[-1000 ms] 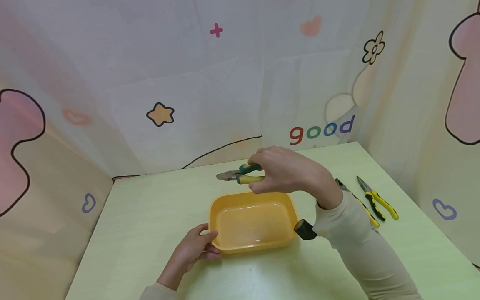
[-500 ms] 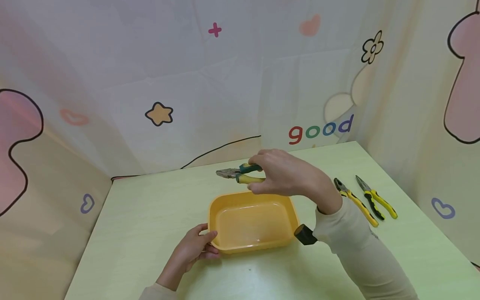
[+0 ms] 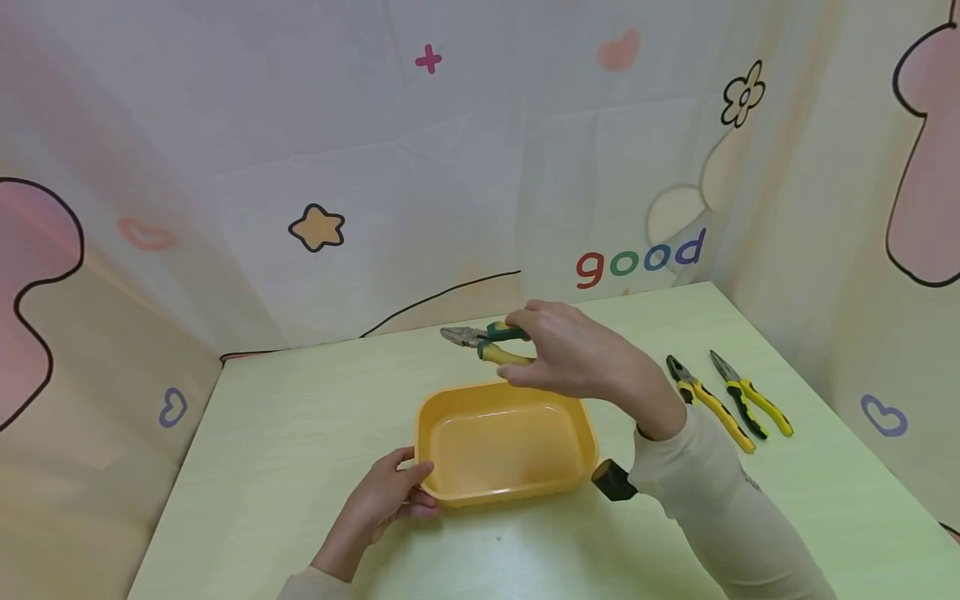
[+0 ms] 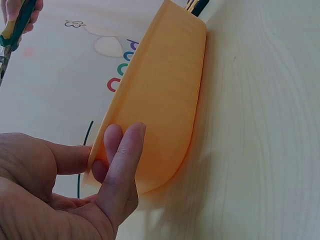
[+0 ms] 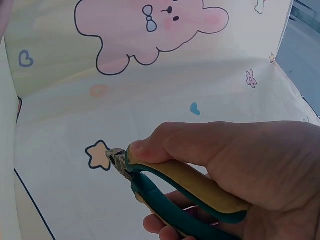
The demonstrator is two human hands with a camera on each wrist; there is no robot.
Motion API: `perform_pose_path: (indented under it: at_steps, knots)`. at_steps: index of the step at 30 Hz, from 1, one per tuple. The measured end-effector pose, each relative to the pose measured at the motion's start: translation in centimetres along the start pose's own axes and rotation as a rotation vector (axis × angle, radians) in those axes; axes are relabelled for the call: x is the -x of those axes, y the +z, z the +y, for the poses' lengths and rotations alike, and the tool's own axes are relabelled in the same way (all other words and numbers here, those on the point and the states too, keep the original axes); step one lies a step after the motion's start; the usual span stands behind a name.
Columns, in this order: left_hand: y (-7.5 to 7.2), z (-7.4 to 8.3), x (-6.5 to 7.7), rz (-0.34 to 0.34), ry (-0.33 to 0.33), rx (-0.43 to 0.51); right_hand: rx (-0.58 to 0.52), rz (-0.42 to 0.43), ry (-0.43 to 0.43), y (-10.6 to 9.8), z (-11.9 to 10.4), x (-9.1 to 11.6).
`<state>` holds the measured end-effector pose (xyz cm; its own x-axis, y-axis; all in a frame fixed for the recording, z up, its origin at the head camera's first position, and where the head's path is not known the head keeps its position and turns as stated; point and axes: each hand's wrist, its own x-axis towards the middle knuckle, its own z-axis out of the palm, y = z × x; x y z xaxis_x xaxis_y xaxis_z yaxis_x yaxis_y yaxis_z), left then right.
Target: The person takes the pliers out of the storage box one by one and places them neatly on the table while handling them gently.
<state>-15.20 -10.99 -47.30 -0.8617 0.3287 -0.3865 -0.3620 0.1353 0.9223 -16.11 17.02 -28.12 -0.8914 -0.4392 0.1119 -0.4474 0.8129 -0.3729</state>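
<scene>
A yellow plastic bin [image 3: 510, 450] rests on the table, its inside bare in the head view. My left hand [image 3: 386, 496] pinches the bin's left rim, thumb over the edge and fingers against the outer wall [image 4: 165, 95]. Above the bin's far side, my right hand [image 3: 581, 350] grips combination pliers [image 3: 465, 336] by their green and yellow handles. The right wrist view shows the thumb on the upper handle [image 5: 187, 185] and fingers curled round the lower one. Their steel nose points left, and the handles stand apart.
To the right lie yellow-and-black pliers [image 3: 712, 404] and long-nose pliers [image 3: 750, 396]. A black block-like piece [image 3: 615, 480] shows at the right sleeve's cuff. A printed curtain [image 3: 420, 167] stands behind the pale green table [image 3: 300, 425].
My right hand has shifted slightly to the right, and the nose of the pliers it holds has tipped up a little. The left hand and bin have stayed in place.
</scene>
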Motion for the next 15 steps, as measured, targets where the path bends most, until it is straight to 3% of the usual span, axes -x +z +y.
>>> perform_pose_path:
  at_steps: [15]
  knots:
    - [-0.08, 0.01, 0.02, -0.007, -0.004, 0.006, -0.005, 0.065, 0.096, 0.57, 0.56, 0.68]
